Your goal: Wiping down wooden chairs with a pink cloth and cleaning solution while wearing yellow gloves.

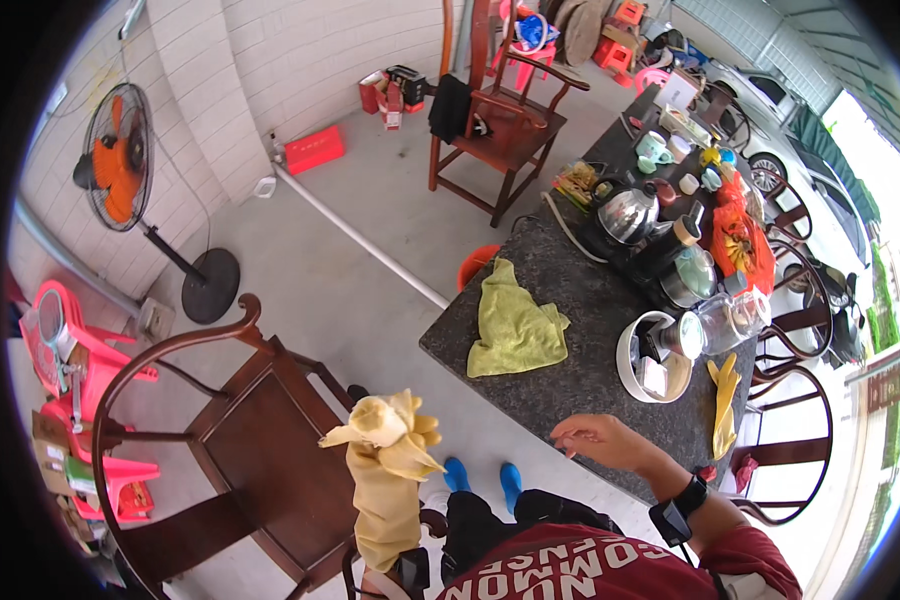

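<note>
My left hand (420, 439) wears a yellow rubber glove and is closed around a partly peeled banana (379, 421), whose peel flaps hang outward. Bare, with curled fingers and nothing visible in it, my right hand (589, 437) hovers by the near edge of the dark stone-topped table (570, 397). A second yellow rubber glove (724, 401) lies flat near the table's right side. Between that glove and a crumpled green cloth (516, 322) stands a round white container (628, 367) with small items inside. A red bag with bananas (739, 244) sits farther back.
A wooden armchair (270, 457) stands close at my left, another (506, 135) beyond the table. Kettles (628, 214), a black bottle (664, 247) and a clear jar (720, 322) crowd the table's right half. An orange bucket (478, 264) and a standing fan (120, 157) are on the floor.
</note>
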Tool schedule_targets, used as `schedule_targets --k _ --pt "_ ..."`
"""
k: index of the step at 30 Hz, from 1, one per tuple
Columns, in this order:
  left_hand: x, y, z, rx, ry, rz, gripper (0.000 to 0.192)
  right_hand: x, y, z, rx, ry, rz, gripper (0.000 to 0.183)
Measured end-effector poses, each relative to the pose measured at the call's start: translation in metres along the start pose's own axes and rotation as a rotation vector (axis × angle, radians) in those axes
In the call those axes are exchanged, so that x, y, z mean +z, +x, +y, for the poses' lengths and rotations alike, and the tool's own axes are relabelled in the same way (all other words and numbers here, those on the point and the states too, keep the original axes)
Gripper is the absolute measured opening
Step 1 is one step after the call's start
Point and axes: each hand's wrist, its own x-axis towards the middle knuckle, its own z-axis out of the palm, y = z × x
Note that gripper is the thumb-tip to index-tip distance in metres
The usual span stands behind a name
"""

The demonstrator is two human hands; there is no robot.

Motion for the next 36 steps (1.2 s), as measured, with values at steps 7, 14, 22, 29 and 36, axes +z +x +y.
schedule_targets --k 7,14,22,29,36 --pt "-0.023 0.009 -0.007 0.057 0.208 0.066 0.043 0.018 -0.009 0.026 0.073 -0.033 -0.058 0.026" --pt "0.01 0.021 -0.018 0.064 0.228 -0.098 0.042 0.017 -0.05 0.073 0.02 -0.087 -0.021 0.026" --pt "0.085 -0.026 -0.081 0.008 0.389 -0.375 0.041 0.026 -0.189 0.173 -0.015 -0.005 0.278 0.022" --pt "0.163 -0.155 -0.18 -0.091 0.502 -0.597 0.04 0.054 -0.373 0.309 0.074 0.156 0.557 0.022" --pt "0.244 -0.283 -0.258 -0.191 0.635 -0.822 0.039 0.106 -0.564 0.407 0.3 0.498 0.936 0.026"
